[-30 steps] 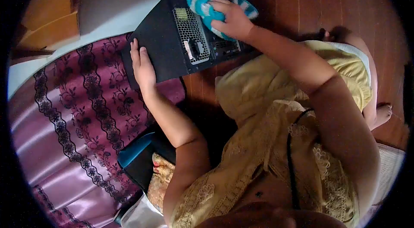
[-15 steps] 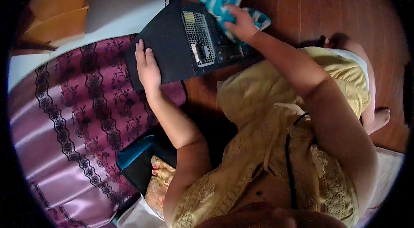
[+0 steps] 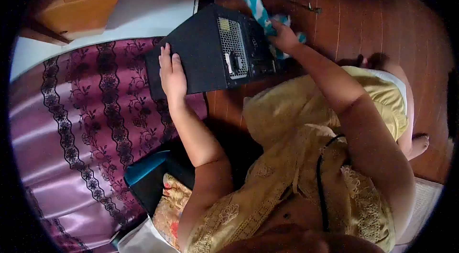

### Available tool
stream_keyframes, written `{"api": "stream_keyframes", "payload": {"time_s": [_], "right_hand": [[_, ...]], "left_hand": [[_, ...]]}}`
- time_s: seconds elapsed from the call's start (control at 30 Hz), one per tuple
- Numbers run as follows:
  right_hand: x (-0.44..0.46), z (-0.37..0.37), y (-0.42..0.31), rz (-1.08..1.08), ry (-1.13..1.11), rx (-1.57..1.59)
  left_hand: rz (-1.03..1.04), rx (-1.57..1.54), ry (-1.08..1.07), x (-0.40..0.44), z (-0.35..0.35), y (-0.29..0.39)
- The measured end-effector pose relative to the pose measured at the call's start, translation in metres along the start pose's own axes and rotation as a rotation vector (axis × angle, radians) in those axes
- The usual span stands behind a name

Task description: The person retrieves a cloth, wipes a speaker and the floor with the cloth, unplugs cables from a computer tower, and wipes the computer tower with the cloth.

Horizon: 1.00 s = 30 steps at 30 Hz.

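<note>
A black computer case point(image 3: 198, 57) stands on the floor in front of me. Its back side, with a perforated metal grille point(image 3: 233, 45) and ports, faces right. My left hand point(image 3: 173, 78) rests flat on the dark side panel near its left edge, fingers stretched out. Beside the back of the case, my right hand point(image 3: 285, 38) grips a teal-and-white striped cloth point(image 3: 256, 2). One end of the cloth swings up and away from the hand, and more of it bunches below the fingers.
A purple satin drape with black lace point(image 3: 91, 124) spreads along the left. Beyond the case, a thin dark cable point(image 3: 299, 5) lies on the wooden floor point(image 3: 363, 18). Orange-brown wood point(image 3: 88, 4) shows at upper left, and a floral fabric item point(image 3: 169, 200) sits near my left elbow.
The right hand has moved slightly right and down, and the bunched cloth has swung out into a long strip. The left hand stays on the panel while the view shifts a little.
</note>
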State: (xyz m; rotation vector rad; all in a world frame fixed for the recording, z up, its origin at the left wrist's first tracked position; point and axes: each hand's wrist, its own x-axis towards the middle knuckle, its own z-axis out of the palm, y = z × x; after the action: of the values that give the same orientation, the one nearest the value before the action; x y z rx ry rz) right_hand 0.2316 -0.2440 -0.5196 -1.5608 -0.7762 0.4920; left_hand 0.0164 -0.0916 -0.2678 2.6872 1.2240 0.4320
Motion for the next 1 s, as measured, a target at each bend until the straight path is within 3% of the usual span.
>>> {"api": "stream_keyframes", "payload": {"time_s": [0.03, 0.1, 0.17, 0.2, 0.23, 0.4, 0.5, 0.53, 0.57, 0.63, 0.67, 0.73, 0.83, 1.0], "right_hand": [[0.002, -0.003, 0.004, 0.182, -0.126, -0.058], [0.005, -0.007, -0.002, 0.103, -0.158, -0.105], [-0.004, -0.005, -0.044, -0.236, 0.006, -0.157], [-0.008, -0.001, -0.065, -0.270, 0.064, -0.181], [-0.010, -0.004, -0.090, -0.237, 0.028, -0.294], [-0.007, 0.000, -0.062, -0.133, -0.064, -0.588], [-0.007, -0.007, -0.074, -0.112, -0.072, -0.317], [-0.009, -0.025, -0.112, 0.059, -0.152, -0.196], [-0.013, -0.032, -0.132, 0.067, -0.161, -0.187], [-0.010, -0.037, -0.158, -0.037, 0.097, 0.185], [-0.003, -0.032, -0.167, -0.038, 0.092, 0.190], [0.014, -0.022, -0.179, -0.489, 0.172, -0.016], [0.018, -0.002, -0.173, -0.583, 0.258, -0.164], [-0.033, -0.010, -0.140, -0.370, 0.010, -0.253]], "left_hand": [[0.002, -0.002, 0.008, 0.001, 0.001, -0.004], [-0.017, 0.006, -0.006, 0.002, 0.002, -0.007], [-0.013, 0.009, -0.009, 0.001, 0.001, -0.008], [-0.010, 0.006, -0.005, 0.003, 0.003, -0.007], [-0.009, 0.005, -0.006, 0.004, 0.004, -0.007], [0.009, 0.029, 0.002, 0.002, 0.002, -0.007], [-0.012, 0.006, 0.011, 0.002, 0.003, -0.004], [-0.016, 0.011, 0.005, 0.001, 0.003, -0.004], [-0.005, 0.018, -0.003, 0.000, 0.002, -0.004], [0.004, 0.027, 0.000, 0.001, 0.000, -0.002], [0.000, 0.023, 0.000, 0.000, 0.000, 0.000], [0.004, 0.011, -0.004, 0.001, 0.001, -0.004], [0.014, 0.048, -0.004, 0.003, 0.003, -0.008], [-0.028, 0.056, 0.000, 0.002, 0.001, -0.002]]}}
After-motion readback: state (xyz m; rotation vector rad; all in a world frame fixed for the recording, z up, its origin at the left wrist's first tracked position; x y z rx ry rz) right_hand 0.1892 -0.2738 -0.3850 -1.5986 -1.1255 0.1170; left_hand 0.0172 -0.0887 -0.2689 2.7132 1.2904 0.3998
